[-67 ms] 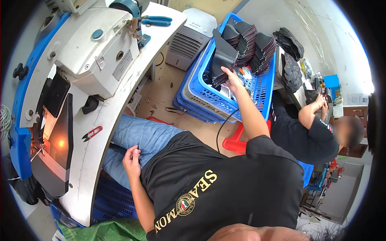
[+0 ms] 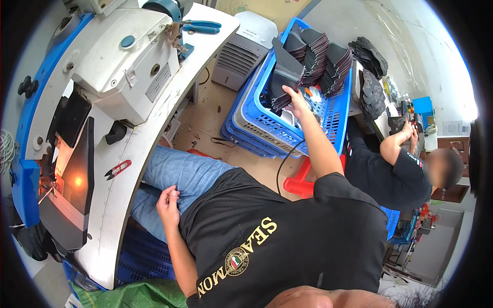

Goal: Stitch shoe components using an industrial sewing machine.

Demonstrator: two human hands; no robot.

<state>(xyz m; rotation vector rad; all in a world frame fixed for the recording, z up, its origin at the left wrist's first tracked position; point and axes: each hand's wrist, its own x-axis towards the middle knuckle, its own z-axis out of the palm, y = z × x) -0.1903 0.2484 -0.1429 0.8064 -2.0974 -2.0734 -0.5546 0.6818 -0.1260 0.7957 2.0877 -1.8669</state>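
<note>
My right hand (image 2: 296, 102) reaches into a blue plastic basket (image 2: 268, 119), its thumb and fingers closed at the near edge of a pile of black, shaped flat pieces (image 2: 282, 82). Dark red edges show along these pieces. More stacks of such pieces (image 2: 335, 69) lean beside it in the same basket. My left hand (image 2: 168, 204) rests by my lap over the blue jeans, its fingers curled and pressed together. Whether anything sits inside them is hidden.
On my left is a white sewing machine (image 2: 128, 66) with a lit lamp; its curved table carries red thread snips (image 2: 118, 169) and blue-handled pliers (image 2: 202, 26). A grey air cooler (image 2: 237, 64) stands behind the table. A co-worker (image 2: 387, 174) sits at right near a red stool (image 2: 300, 182).
</note>
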